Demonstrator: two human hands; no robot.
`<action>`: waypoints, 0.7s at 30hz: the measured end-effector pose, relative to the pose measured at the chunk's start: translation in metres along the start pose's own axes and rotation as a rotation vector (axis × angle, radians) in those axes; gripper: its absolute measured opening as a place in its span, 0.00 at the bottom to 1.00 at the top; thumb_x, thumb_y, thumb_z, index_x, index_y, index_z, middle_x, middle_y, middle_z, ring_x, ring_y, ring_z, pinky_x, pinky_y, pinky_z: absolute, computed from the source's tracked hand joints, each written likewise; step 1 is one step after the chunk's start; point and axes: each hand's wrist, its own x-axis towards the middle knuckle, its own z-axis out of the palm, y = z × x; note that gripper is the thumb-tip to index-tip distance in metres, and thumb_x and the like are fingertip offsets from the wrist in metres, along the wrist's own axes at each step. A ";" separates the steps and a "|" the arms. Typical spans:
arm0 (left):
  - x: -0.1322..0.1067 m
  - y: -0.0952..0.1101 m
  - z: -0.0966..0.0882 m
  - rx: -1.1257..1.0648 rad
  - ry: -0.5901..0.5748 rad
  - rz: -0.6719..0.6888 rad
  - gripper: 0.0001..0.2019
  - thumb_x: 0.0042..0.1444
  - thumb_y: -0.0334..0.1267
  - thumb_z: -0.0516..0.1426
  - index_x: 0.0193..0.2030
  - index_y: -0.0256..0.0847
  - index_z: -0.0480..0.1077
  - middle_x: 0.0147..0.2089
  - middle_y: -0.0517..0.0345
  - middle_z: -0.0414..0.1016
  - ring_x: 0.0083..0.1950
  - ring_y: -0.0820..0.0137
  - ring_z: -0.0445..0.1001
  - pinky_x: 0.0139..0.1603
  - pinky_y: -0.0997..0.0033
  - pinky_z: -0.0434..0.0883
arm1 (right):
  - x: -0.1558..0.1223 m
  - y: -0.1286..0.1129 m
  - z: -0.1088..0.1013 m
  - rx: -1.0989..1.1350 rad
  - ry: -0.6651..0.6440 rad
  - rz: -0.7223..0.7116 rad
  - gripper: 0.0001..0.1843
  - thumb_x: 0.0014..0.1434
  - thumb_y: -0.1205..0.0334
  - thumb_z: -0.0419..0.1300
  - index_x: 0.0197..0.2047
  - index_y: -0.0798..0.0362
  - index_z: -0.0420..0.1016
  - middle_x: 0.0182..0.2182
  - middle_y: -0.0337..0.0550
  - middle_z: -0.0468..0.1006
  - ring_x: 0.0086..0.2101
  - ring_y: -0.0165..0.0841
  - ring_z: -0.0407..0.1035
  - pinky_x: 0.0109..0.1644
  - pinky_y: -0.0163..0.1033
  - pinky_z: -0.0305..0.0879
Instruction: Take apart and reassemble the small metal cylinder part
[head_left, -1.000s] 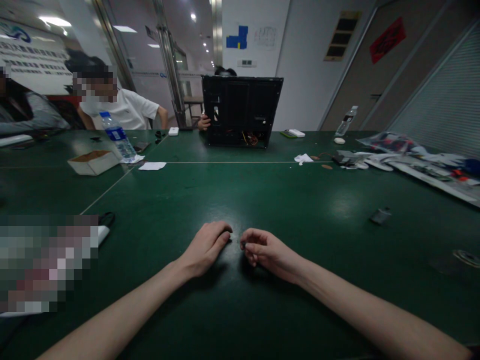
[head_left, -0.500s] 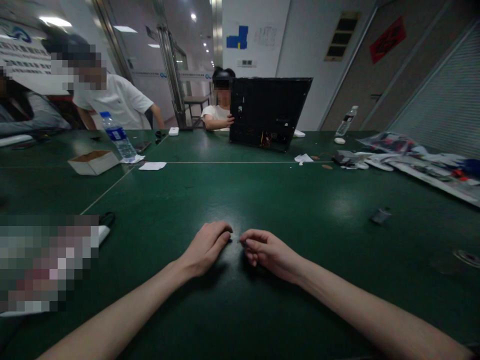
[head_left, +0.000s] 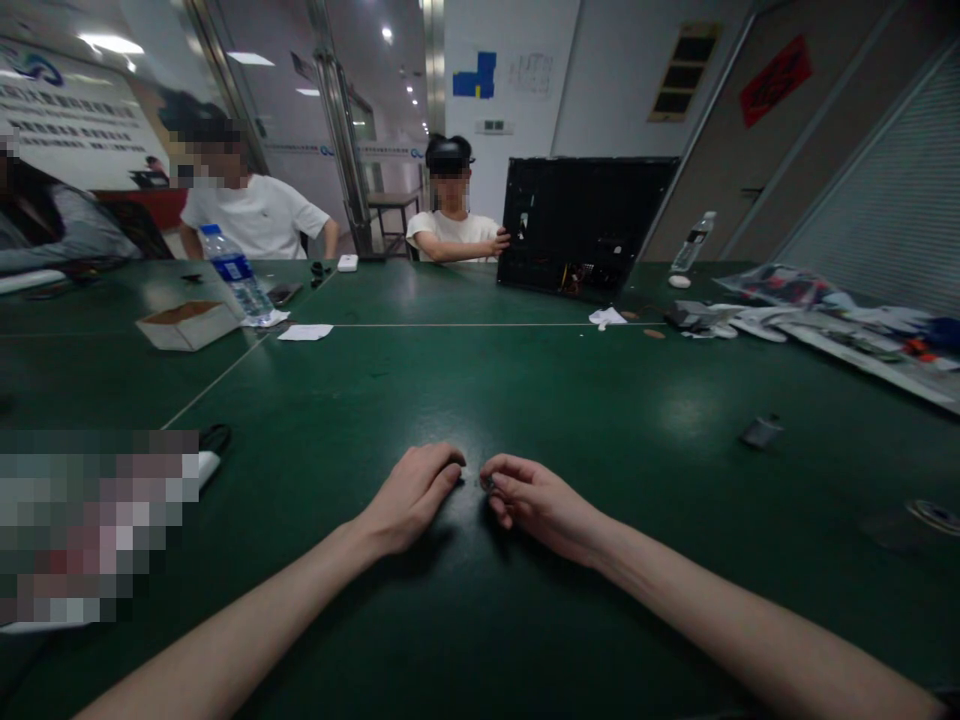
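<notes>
My left hand (head_left: 412, 495) rests palm down on the green table (head_left: 525, 390), its fingers curled and pressed to the surface. My right hand (head_left: 529, 500) lies right beside it, fingers pinched on a tiny dark thing (head_left: 486, 484) too small to name. The fingertips of the two hands almost touch. Whether anything lies under my left hand is hidden.
A person across the table holds a black computer case (head_left: 585, 225) upright. A water bottle (head_left: 236, 275), cardboard box (head_left: 187, 323) and paper slip (head_left: 304, 331) sit far left. Papers and parts (head_left: 825, 315) are piled at right, a small grey piece (head_left: 761, 432) nearer.
My hands have stayed in place. The person opposite has slid the black case to the right and come into view behind it. The person at far left has shifted.
</notes>
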 end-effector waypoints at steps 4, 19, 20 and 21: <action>-0.002 -0.001 -0.001 0.001 0.003 -0.003 0.17 0.65 0.42 0.40 0.45 0.40 0.66 0.44 0.53 0.73 0.45 0.63 0.69 0.48 0.61 0.64 | -0.002 -0.008 0.004 -0.133 0.079 -0.008 0.14 0.52 0.56 0.65 0.39 0.55 0.72 0.25 0.37 0.68 0.26 0.26 0.62 0.31 0.32 0.58; -0.006 0.005 -0.007 0.008 -0.030 -0.006 0.17 0.66 0.43 0.39 0.45 0.40 0.66 0.42 0.53 0.74 0.43 0.63 0.70 0.48 0.61 0.64 | -0.142 -0.020 -0.078 -1.427 1.072 -0.424 0.19 0.58 0.45 0.50 0.42 0.50 0.70 0.40 0.50 0.73 0.38 0.44 0.69 0.41 0.48 0.63; -0.006 0.006 -0.007 0.009 -0.032 -0.007 0.17 0.66 0.43 0.39 0.45 0.40 0.66 0.41 0.52 0.74 0.43 0.63 0.70 0.48 0.61 0.64 | -0.158 -0.024 -0.096 -1.475 1.229 -0.430 0.22 0.58 0.43 0.47 0.43 0.50 0.70 0.41 0.53 0.73 0.38 0.46 0.69 0.41 0.50 0.63; -0.006 0.006 -0.007 0.010 -0.034 -0.007 0.17 0.66 0.43 0.39 0.45 0.40 0.66 0.41 0.52 0.74 0.43 0.63 0.70 0.48 0.61 0.64 | -0.173 -0.029 -0.114 -1.523 1.343 -0.404 0.25 0.58 0.41 0.45 0.44 0.50 0.70 0.42 0.56 0.73 0.40 0.48 0.68 0.40 0.52 0.62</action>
